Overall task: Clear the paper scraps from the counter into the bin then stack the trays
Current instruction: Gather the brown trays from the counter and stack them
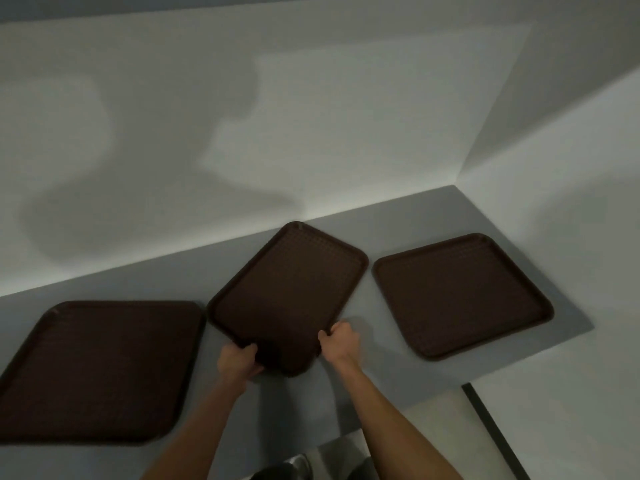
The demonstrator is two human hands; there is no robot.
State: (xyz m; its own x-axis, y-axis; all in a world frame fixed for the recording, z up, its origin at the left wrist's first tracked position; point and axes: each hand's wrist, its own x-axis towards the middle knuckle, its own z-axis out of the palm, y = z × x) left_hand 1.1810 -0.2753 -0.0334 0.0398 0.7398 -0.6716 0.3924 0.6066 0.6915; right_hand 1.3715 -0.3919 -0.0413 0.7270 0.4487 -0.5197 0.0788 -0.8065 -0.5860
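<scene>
Counter (408, 216), left tray (100, 368), right tray (460, 296) lying flat — middle tray (287, 296) gripped by left hand (239, 362), right hand (341, 341).

Both hands, left hand (239, 363) and right hand (339, 341), grip the middle tray (287, 299) between two others on a grey counter (398, 375); it seems slightly lifted.

Bare forearms (384, 403) lead from six o'clock to the left hand (239, 363) and right hand (337, 342); at six o'clock, blurred, what looks like a grey shoe (298, 463).
</scene>
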